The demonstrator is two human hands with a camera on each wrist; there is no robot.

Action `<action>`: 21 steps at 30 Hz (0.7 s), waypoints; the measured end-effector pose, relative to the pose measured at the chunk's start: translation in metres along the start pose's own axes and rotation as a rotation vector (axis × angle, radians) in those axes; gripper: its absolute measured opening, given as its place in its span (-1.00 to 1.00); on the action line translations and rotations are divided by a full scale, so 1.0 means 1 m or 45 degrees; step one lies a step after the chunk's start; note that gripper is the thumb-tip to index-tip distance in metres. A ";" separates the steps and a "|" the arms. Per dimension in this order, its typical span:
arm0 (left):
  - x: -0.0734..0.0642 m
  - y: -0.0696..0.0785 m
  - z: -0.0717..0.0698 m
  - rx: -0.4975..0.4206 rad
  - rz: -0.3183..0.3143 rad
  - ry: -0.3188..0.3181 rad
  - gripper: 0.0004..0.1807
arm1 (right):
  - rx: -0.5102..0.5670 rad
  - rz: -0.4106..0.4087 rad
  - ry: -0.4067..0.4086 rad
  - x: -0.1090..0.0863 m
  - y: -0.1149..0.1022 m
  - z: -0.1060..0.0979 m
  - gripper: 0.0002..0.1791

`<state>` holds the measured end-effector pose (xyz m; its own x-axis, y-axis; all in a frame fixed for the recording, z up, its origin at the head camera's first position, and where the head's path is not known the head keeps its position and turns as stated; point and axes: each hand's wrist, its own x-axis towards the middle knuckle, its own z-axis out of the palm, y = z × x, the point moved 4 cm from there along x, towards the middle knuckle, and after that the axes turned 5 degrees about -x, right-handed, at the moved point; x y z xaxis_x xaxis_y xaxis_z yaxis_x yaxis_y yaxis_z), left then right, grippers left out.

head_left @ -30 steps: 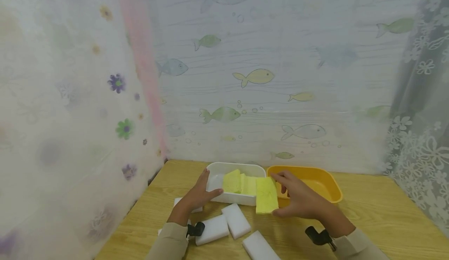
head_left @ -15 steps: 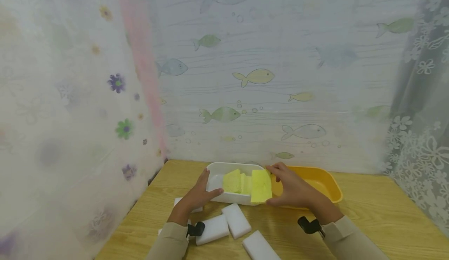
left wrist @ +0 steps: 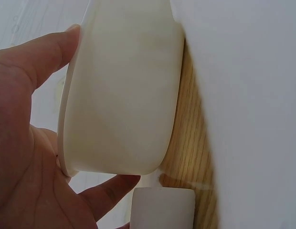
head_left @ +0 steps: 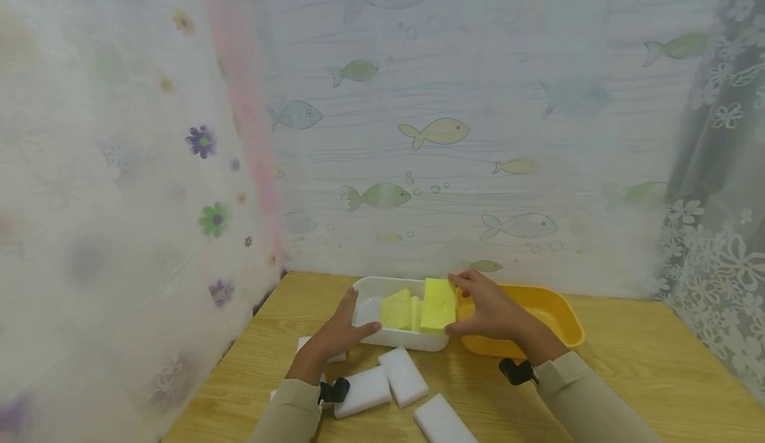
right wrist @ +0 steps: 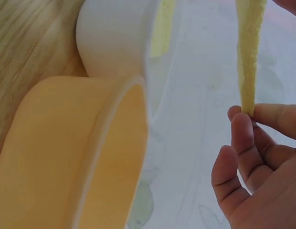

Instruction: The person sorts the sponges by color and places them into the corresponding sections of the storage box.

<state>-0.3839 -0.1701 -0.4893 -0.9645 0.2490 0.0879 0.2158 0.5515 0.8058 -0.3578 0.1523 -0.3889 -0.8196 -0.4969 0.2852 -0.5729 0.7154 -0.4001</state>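
My left hand [head_left: 335, 331] holds the left end of a white plastic tub [head_left: 412, 341], thumb on the near side and fingers around the far side. The left wrist view shows the tub's outer wall [left wrist: 124, 90] close up, with the fingertips at its rim. Upright over the right part of the tub is a flat yellow sponge [head_left: 439, 305], pinched at its edges between thumb and fingers of my right hand [head_left: 493, 310]. Edge-on, the same sponge [right wrist: 249, 57] looks thin in the right wrist view. Several yellow sponges [head_left: 395, 309] lean inside the tub's middle.
An orange-yellow tub [head_left: 552, 313] stands against the white one on its right, below my right hand. Several white sponge blocks [head_left: 403, 376] lie on the wooden table [head_left: 645, 363] in front. Patterned curtains [head_left: 442, 184] hang behind and at the sides.
My right hand has carried the yellow sponge leftward and away from me, from the tub's near right corner to over its right part. The left hand keeps its place on the tub.
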 end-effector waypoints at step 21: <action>0.001 -0.001 0.000 -0.014 0.016 -0.005 0.22 | -0.042 0.138 -0.125 0.034 0.017 0.013 0.18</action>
<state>-0.3853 -0.1701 -0.4899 -0.9612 0.2588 0.0958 0.2260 0.5394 0.8111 -0.3957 0.1417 -0.3971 -0.8743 -0.4601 0.1544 -0.4815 0.7826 -0.3945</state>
